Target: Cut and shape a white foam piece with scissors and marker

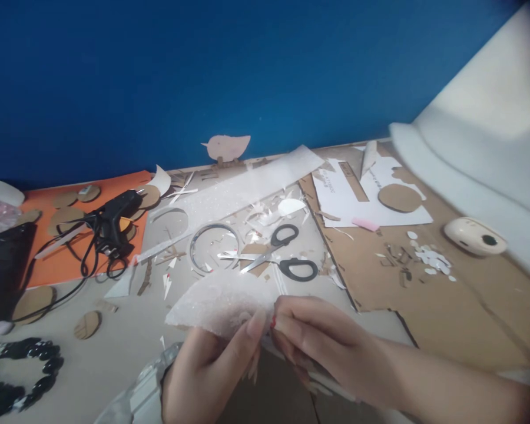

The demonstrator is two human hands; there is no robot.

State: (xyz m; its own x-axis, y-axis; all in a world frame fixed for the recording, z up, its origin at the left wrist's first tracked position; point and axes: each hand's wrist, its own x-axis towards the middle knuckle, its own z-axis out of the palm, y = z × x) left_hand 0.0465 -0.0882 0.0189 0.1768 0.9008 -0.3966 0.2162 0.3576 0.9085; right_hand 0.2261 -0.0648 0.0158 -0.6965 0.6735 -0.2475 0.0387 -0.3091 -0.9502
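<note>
Between the thumb and fingers of my left hand (212, 368) is a rounded, translucent white sheet piece (218, 300), perhaps packing foam. It covers part of that hand. My right hand (331, 341) is closed in a pinch at the sheet's right edge. A small red bit (272, 321) shows at its fingertips; its kind is too small to tell. Just beyond the hands lie scissors (269, 256) with black handles, blades apart. Beside them is a roll of clear tape (193, 247), lying flat.
A black glue gun (115, 221) with its cord rests on orange paper (48, 235) among cardboard discs. A pink bird cutout (228, 147) stands by the blue wall. Cardboard (446, 324), white paper scraps and a cream rounded device (474, 235) lie right. A black bead string (48, 368) is at left.
</note>
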